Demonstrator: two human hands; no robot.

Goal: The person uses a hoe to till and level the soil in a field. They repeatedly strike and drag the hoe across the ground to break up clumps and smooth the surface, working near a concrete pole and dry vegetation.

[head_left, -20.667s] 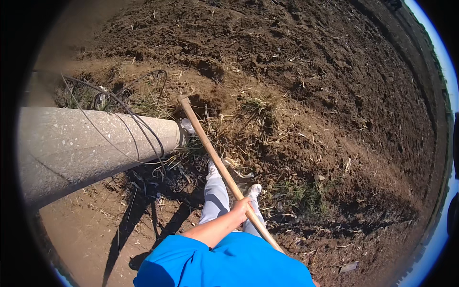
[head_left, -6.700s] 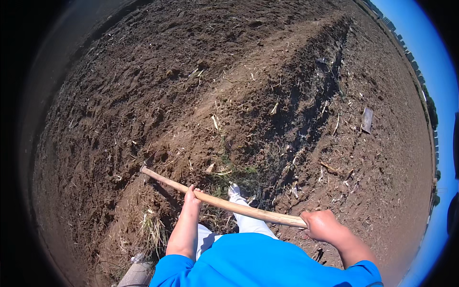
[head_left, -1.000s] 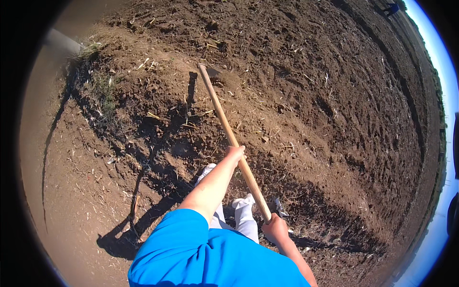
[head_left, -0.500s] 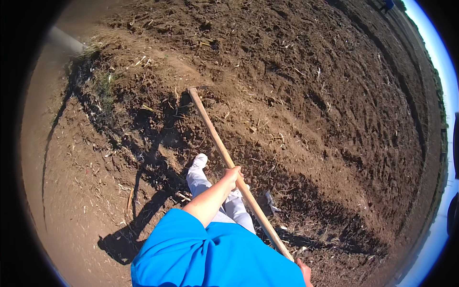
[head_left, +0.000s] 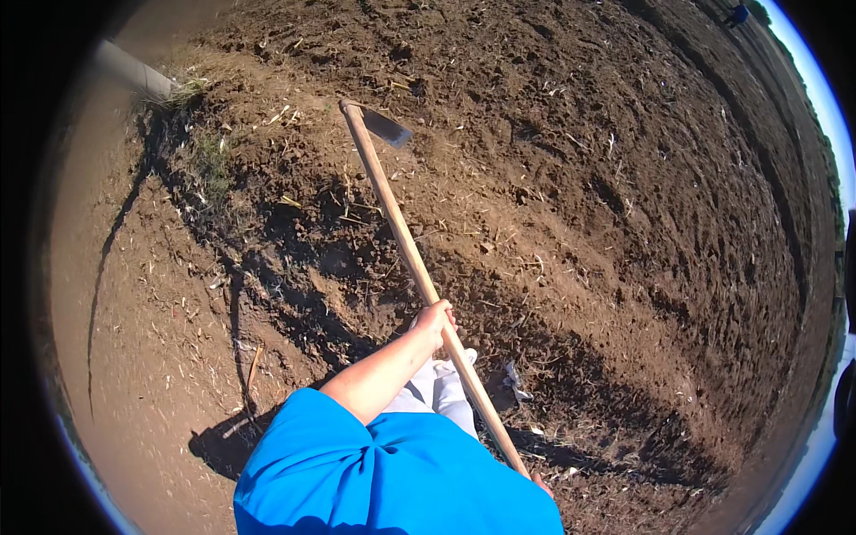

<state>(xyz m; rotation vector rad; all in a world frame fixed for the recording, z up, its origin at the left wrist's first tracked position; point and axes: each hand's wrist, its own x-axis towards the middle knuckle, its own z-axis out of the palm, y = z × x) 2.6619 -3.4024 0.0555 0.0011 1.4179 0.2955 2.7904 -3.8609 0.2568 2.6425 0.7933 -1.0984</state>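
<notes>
A hoe with a long wooden handle point(head_left: 392, 212) reaches away from me, up and to the left. Its dark metal blade point(head_left: 387, 128) hangs over the brown soil, turned to the right of the handle's far end. My left hand point(head_left: 434, 323) is wrapped round the middle of the handle. Close to the lower end, my right hand point(head_left: 541, 484) closes on the same handle; my blue shirt hides most of it. Below the left hand show my light trousers and a white shoe point(head_left: 464, 358).
Tilled soil point(head_left: 571, 196) with clods and dry stalks spreads ahead and right. A pale pole point(head_left: 134, 69) stands at the far left beside a grass tuft point(head_left: 189, 91). A pale scrap point(head_left: 514, 382) lies right of my feet. One distant person point(head_left: 736, 15) is at the upper right.
The hoe's head has risen off the soil and moved farther away, so its blade now shows. My left foot, earlier stretched forward, has drawn back beneath me.
</notes>
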